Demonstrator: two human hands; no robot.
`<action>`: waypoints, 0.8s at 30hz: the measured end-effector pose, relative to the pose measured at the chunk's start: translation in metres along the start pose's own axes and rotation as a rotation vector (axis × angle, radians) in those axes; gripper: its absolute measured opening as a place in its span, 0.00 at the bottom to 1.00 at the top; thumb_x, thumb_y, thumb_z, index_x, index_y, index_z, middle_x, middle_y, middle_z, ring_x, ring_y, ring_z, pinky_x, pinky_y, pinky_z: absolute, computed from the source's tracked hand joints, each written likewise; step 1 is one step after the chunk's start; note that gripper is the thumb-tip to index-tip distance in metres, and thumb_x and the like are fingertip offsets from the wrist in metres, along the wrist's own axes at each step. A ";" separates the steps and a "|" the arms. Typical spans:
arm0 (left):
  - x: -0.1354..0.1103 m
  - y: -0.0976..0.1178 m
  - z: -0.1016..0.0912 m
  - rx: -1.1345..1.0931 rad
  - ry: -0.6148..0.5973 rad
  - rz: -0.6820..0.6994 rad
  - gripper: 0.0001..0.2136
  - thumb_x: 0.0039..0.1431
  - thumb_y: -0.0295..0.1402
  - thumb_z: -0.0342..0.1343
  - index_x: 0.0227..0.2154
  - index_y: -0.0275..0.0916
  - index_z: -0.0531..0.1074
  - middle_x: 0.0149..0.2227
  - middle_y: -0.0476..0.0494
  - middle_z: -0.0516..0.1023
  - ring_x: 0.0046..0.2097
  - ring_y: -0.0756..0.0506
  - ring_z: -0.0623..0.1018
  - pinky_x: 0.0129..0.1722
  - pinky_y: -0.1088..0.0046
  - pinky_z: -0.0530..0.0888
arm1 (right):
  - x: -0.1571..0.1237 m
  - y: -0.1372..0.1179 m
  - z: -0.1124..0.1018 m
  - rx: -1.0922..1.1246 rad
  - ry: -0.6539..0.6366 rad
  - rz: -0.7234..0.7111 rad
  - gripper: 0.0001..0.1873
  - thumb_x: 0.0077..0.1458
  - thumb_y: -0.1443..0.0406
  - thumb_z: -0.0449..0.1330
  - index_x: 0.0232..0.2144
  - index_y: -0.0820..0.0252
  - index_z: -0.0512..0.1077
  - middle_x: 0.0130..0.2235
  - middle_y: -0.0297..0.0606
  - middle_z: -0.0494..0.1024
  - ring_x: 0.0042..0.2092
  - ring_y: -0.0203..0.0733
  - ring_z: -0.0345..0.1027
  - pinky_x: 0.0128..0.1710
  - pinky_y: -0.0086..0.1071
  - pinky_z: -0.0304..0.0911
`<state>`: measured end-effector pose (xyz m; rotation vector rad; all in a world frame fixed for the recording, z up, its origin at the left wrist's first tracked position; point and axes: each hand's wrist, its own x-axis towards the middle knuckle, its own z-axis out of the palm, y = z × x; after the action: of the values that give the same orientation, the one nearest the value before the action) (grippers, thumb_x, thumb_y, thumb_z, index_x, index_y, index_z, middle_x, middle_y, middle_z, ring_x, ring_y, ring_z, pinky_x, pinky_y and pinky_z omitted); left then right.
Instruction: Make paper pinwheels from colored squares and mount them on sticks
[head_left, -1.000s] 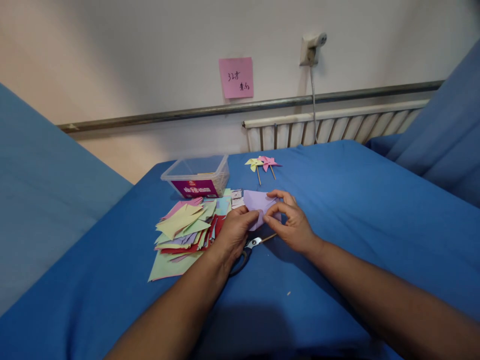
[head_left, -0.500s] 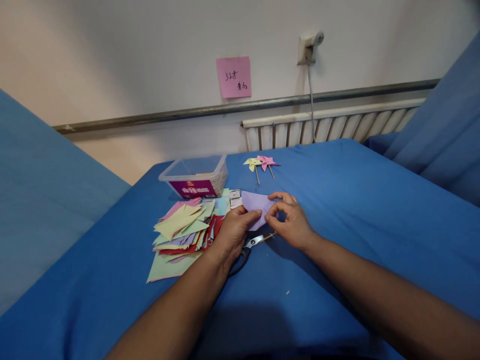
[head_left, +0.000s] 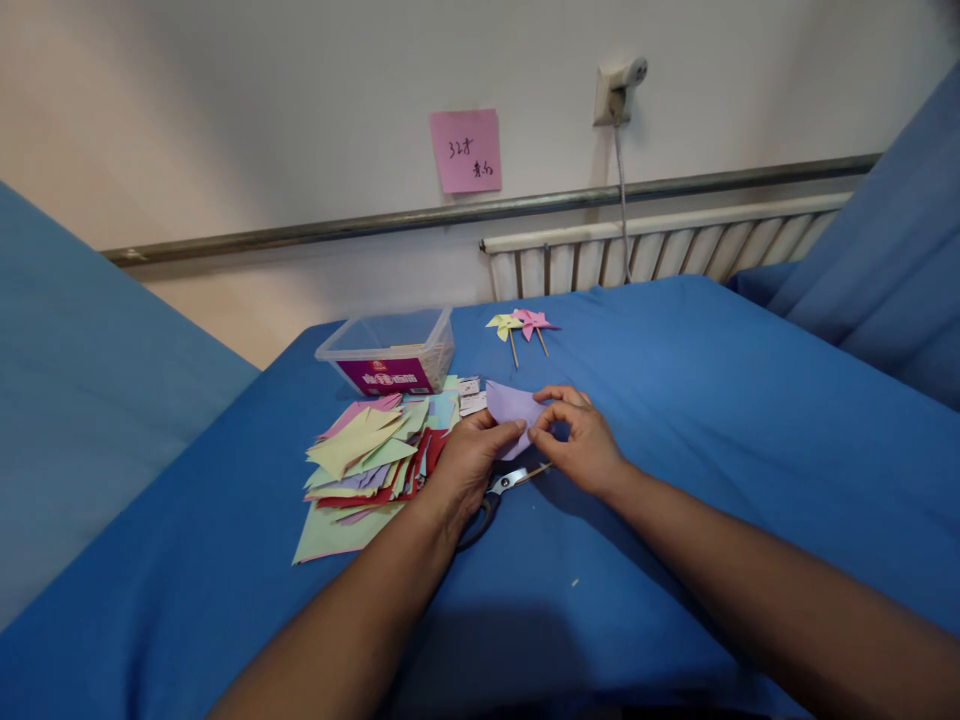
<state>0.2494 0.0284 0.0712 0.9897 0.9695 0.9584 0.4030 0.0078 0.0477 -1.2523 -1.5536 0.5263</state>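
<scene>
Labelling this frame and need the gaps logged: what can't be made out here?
All in the head view:
- lilac paper: its near part is covered by the left hand and right hand, which both pinch it. The fold shape is unclear.
- scissors: handles partly hidden under the left hand.
- pink note: handwriting too small to read.
- clear box: label text too small, and the contents cannot be made out.

The lilac sheet at the centre of the frame is thin, smooth, matt paper. The pile of coloured sheets to its left is the same matt paper. The box behind the pile is clear, faintly glossy plastic with a printed purple label. The scissors just below centre show shiny metal blades. The pinwheels are paper on thin wooden sticks. The desk is covered with matt blue cloth. The rail along the wall is dull metal.
</scene>
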 end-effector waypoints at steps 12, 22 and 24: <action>0.000 0.002 0.003 0.002 0.016 -0.012 0.15 0.39 0.31 0.68 0.34 0.33 0.79 0.32 0.41 0.80 0.29 0.49 0.74 0.31 0.76 0.67 | 0.000 0.000 0.004 0.007 0.034 0.012 0.07 0.48 0.66 0.61 0.20 0.56 0.69 0.43 0.39 0.74 0.46 0.44 0.67 0.50 0.44 0.60; 0.000 0.000 0.002 0.003 0.012 -0.003 0.14 0.40 0.30 0.67 0.34 0.34 0.79 0.31 0.42 0.81 0.29 0.49 0.75 0.32 0.75 0.68 | 0.000 0.001 0.005 -0.002 0.044 0.026 0.06 0.47 0.67 0.61 0.20 0.56 0.70 0.42 0.39 0.75 0.46 0.45 0.67 0.50 0.43 0.60; 0.000 0.000 0.003 0.010 0.026 0.001 0.14 0.39 0.30 0.67 0.34 0.34 0.79 0.31 0.43 0.81 0.29 0.49 0.75 0.32 0.75 0.68 | -0.001 0.001 0.006 -0.004 0.050 0.039 0.06 0.47 0.67 0.61 0.20 0.56 0.70 0.43 0.39 0.75 0.45 0.45 0.67 0.51 0.43 0.60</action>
<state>0.2524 0.0279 0.0722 0.9884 0.9968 0.9704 0.3985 0.0093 0.0441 -1.2916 -1.4920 0.5139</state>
